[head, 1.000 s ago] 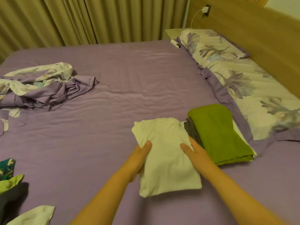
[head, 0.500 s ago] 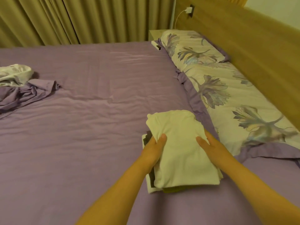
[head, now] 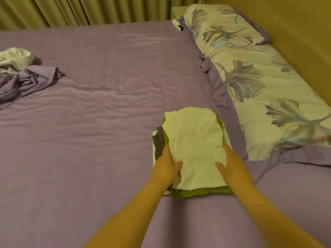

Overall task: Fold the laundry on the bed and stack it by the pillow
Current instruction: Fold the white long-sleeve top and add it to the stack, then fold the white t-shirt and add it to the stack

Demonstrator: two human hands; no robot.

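Observation:
A folded white garment (head: pixel 195 145) lies on top of a stack beside the floral pillow (head: pixel 259 86). Under it are a folded green garment (head: pixel 197 192) and a grey one (head: pixel 158 140) whose edge shows at the left. My left hand (head: pixel 167 165) lies along the white garment's left edge, fingers straight and thumb on top. On the right edge my right hand (head: pixel 232 163) rests the same way.
A crumpled heap of purple and white bedding (head: pixel 23 76) lies at the far left of the purple bed sheet (head: pixel 107 104). Curtains (head: pixel 89 9) hang behind the bed, and a wooden headboard (head: pixel 295 33) runs along the right behind the pillows.
Both hands carried the white garment to the right and set it on the green garment. The hands have slid back toward its near end.

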